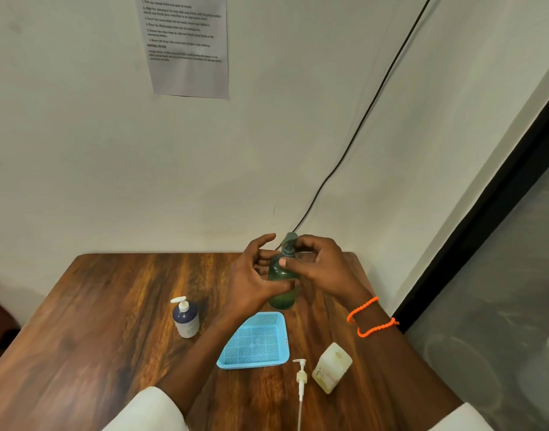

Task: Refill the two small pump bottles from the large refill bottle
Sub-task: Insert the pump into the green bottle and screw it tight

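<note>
A dark green pump bottle (282, 289) stands upright near the table's far edge. My left hand (256, 275) holds its body with the thumb across the front, the fingers spread behind it. My right hand (318, 264) grips the bottle's shoulder and neck just below the green pump head (290, 237). A purple-and-white pump bottle (186, 320) stands upright to the left. At the near right stands a pale yellow square bottle (331, 368) with its mouth open, and its white pump with the long tube (300, 384) lies on the table beside it.
A light blue mesh tray (255, 340) sits in the middle of the wooden table (96, 321). A black cable (360, 119) runs down the wall behind the green bottle. A printed sheet (187, 45) hangs on the wall.
</note>
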